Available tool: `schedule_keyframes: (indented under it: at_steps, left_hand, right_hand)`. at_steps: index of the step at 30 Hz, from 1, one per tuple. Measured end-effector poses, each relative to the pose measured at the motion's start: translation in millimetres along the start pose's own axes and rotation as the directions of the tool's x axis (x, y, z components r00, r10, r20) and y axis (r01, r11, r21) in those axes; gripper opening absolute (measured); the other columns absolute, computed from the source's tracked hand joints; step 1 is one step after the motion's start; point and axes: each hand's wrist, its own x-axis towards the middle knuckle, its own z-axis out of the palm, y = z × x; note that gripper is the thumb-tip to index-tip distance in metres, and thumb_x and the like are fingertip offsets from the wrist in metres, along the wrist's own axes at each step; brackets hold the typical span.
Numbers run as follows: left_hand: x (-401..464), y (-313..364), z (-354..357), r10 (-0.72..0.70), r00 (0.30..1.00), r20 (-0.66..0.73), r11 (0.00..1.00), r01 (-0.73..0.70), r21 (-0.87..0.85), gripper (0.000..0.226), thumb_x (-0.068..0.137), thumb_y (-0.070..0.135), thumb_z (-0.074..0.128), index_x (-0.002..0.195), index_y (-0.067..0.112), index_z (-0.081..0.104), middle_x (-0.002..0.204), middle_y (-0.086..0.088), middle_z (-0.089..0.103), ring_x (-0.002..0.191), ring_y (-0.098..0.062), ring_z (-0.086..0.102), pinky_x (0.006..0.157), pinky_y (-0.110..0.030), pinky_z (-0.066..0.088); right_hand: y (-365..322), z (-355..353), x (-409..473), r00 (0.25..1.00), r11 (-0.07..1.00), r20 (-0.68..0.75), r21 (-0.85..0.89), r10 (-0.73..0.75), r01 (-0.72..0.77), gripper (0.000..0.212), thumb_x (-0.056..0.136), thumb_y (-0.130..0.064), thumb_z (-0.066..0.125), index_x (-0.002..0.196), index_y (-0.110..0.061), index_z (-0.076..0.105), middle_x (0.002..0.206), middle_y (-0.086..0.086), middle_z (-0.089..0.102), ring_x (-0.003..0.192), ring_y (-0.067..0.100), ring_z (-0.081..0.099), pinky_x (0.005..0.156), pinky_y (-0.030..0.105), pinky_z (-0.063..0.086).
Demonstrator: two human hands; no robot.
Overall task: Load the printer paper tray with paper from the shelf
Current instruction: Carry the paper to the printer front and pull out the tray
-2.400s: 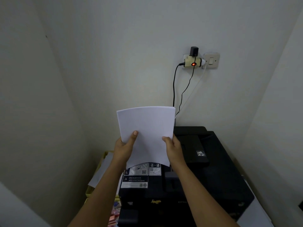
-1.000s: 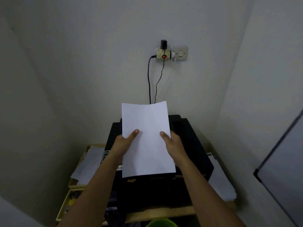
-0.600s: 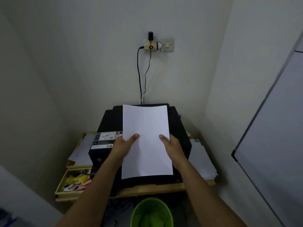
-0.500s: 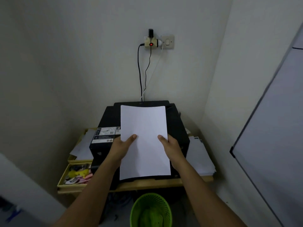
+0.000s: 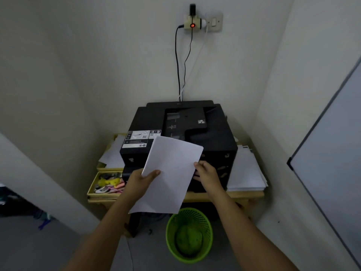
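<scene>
The paper [image 5: 172, 173] hangs tilted before the printer [image 5: 213, 141], pinched at its near-left edge by the left hand [image 5: 143, 179], thumb on top. The right hand [image 5: 207, 174] reaches just past the sheet's right edge toward the printer's front — whether its fingers hold anything I cannot tell. Likely step: opening the tray, unseen, with 1 hand.

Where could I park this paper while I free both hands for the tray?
Best bare patch: the printer lid's flat black right half. The table is crowded, with loose sheets on its right and a cluttered yellow organizer on its left. Only a thin bare front edge remains. The left hand holds the paper.
</scene>
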Motion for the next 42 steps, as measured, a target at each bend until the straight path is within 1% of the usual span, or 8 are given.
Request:
schedule_keyframes:
  at_steps: [9, 15, 21, 25, 30, 33, 38, 42]
  left_hand:
    - [19, -83, -22, 0.046, 0.995, 0.088, 0.907, -0.078, 0.414, 0.019, 0.096, 0.05, 0.067, 0.112, 0.04, 0.07, 0.099, 0.006, 0.076, 0.084, -0.014, 0.072, 0.077, -0.04, 0.062]
    - [31, -136, -13, 0.088, 0.99, 0.108, 0.829, -0.132, 0.543, 0.041, 0.099, 0.049, 0.063, 0.131, 0.024, 0.073, 0.111, -0.002, 0.079, 0.079, -0.007, 0.061, 0.065, -0.014, 0.046]
    - [47, -171, -6, 0.096, 0.985, 0.141, 0.734, -0.166, 0.658, 0.035, 0.101, 0.042, 0.063, 0.127, 0.022, 0.075, 0.108, -0.005, 0.08, 0.067, -0.004, 0.055, 0.063, -0.015, 0.044]
    - [52, -198, -6, 0.072, 0.981, 0.179, 0.701, -0.178, 0.691, 0.035, 0.101, 0.044, 0.062, 0.131, 0.03, 0.073, 0.109, 0.002, 0.079, 0.084, -0.011, 0.069, 0.075, -0.024, 0.057]
    - [52, -223, 1, 0.008, 0.985, 0.174, 0.735, -0.124, 0.667, 0.035, 0.101, 0.044, 0.062, 0.132, 0.031, 0.072, 0.086, 0.009, 0.067, 0.067, -0.003, 0.061, 0.056, -0.009, 0.04]
    - [54, -231, 4, 0.014, 0.987, 0.159, 0.748, -0.116, 0.653, 0.035, 0.101, 0.044, 0.063, 0.132, 0.032, 0.071, 0.089, 0.011, 0.067, 0.071, -0.005, 0.063, 0.06, -0.009, 0.043]
    - [60, -237, 9, 0.04, 0.982, 0.184, 0.74, -0.153, 0.655, 0.035, 0.101, 0.042, 0.064, 0.133, 0.031, 0.071, 0.094, 0.006, 0.073, 0.08, -0.013, 0.07, 0.074, -0.026, 0.059]
    - [66, -234, 13, 0.076, 0.976, 0.205, 0.746, -0.192, 0.638, 0.037, 0.102, 0.041, 0.062, 0.135, 0.028, 0.07, 0.09, 0.011, 0.064, 0.068, -0.003, 0.059, 0.066, -0.011, 0.047]
  right_hand:
    - [76, 5, 17, 0.995, 0.995, -0.034, -0.009, 0.097, -0.097, 0.023, 0.109, -0.028, 0.058, 0.125, -0.019, 0.071, 0.12, 0.005, 0.077, 0.109, 0.019, 0.076, 0.1, 0.039, 0.061]
    - [133, 9, 33, 0.985, 0.987, -0.072, 0.022, 0.158, -0.157, 0.024, 0.11, -0.026, 0.057, 0.127, -0.015, 0.071, 0.118, 0.003, 0.079, 0.104, 0.019, 0.078, 0.094, 0.035, 0.063]
    - [181, 16, 54, 0.956, 0.958, -0.157, 0.189, 0.246, -0.216, 0.022, 0.111, -0.019, 0.055, 0.125, -0.009, 0.07, 0.119, 0.009, 0.079, 0.107, 0.026, 0.077, 0.091, 0.034, 0.06]
    - [206, 23, 63, 0.946, 0.916, -0.158, 0.339, 0.282, -0.216, 0.023, 0.109, -0.02, 0.059, 0.127, -0.008, 0.068, 0.122, 0.01, 0.079, 0.112, 0.026, 0.077, 0.096, 0.036, 0.059]
    - [223, 40, 74, 0.951, 0.86, -0.155, 0.483, 0.268, -0.164, 0.027, 0.105, -0.019, 0.067, 0.13, -0.007, 0.068, 0.123, 0.01, 0.079, 0.116, 0.025, 0.076, 0.104, 0.039, 0.057]
    - [228, 49, 81, 0.949, 0.798, -0.147, 0.585, 0.279, -0.144, 0.031, 0.105, -0.016, 0.067, 0.133, -0.004, 0.065, 0.125, 0.015, 0.078, 0.119, 0.029, 0.075, 0.109, 0.043, 0.056]
    - [225, 54, 88, 0.936, 0.726, -0.172, 0.678, 0.308, -0.114, 0.028, 0.104, -0.017, 0.069, 0.13, -0.01, 0.065, 0.125, 0.018, 0.075, 0.12, 0.028, 0.073, 0.106, 0.04, 0.057]
    - [225, 55, 89, 0.922, 0.672, -0.178, 0.732, 0.343, -0.109, 0.024, 0.104, -0.018, 0.068, 0.127, -0.012, 0.065, 0.123, 0.017, 0.073, 0.118, 0.028, 0.073, 0.101, 0.037, 0.058]
